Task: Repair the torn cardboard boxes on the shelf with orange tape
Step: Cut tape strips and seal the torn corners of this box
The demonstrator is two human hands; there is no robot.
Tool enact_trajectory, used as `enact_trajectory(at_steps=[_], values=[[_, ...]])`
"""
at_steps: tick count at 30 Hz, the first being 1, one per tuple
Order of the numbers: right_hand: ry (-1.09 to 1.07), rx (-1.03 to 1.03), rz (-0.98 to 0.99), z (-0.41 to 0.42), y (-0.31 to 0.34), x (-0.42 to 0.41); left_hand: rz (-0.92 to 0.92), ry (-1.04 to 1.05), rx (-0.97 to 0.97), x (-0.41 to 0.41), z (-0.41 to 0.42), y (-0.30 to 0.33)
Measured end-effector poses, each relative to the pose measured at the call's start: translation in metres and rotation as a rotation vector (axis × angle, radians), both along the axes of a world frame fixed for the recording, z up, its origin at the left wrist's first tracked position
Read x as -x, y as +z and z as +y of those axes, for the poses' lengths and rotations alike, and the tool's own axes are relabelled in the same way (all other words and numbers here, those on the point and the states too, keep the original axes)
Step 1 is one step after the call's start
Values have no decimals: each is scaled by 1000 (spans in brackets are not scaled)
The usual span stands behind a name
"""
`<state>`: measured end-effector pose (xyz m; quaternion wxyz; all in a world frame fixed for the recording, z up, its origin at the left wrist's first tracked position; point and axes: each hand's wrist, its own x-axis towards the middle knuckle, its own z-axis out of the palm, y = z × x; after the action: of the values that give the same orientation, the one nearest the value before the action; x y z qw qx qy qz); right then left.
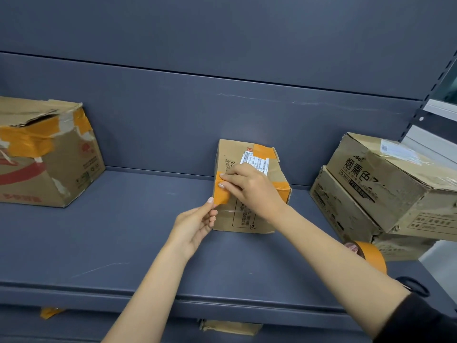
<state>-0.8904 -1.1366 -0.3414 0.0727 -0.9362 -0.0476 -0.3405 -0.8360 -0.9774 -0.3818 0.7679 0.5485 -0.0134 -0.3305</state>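
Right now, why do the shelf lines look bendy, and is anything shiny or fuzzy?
Head view: the wide lens bows the shelf edges; a soft glare spot sits on the back panel above the middle box; the tape roll looks slightly blurred.

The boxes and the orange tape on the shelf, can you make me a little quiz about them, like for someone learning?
1. True or false: the tape roll lies on the shelf, in nobody's hand.
2. Which hand presses orange tape onto the small middle box? A) left hand B) right hand
3. Fill in: the two boxes on the right are ____ one on the other.

Key: 1 true; 2 B; 3 stacked.
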Motion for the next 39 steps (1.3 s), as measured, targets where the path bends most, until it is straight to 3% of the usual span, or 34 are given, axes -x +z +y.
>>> enact_trajectory(at_steps=[3,5,8,11,14,22,28,34,39], values=[[1,-79,60,0,1,3,-40,34,-65,6,8,-9],[7,-157,110,-2,7,3,-214,126,-124,5,11,-9],[18,-199,165,-6,17,4,-707,282,-188,-1,12,13],[31,-183,145,-8,15,5,-1281,204,-294,-15,4,36],[23,-144,95,-6,8,5,-1525,24,-413,-33,-7,38],[-15,-31,6,-4,-8,6,-1631,42,-292,-50,-9,10],[-75,12,27,2,-14,11,-1614,-133,-341,-53,-5,3],[-58,-184,90,1,-2,14,-1601,-46,-276,-57,-8,19],[-94,-119,168,5,-6,15,-1614,-63,-286,-59,-9,14]])
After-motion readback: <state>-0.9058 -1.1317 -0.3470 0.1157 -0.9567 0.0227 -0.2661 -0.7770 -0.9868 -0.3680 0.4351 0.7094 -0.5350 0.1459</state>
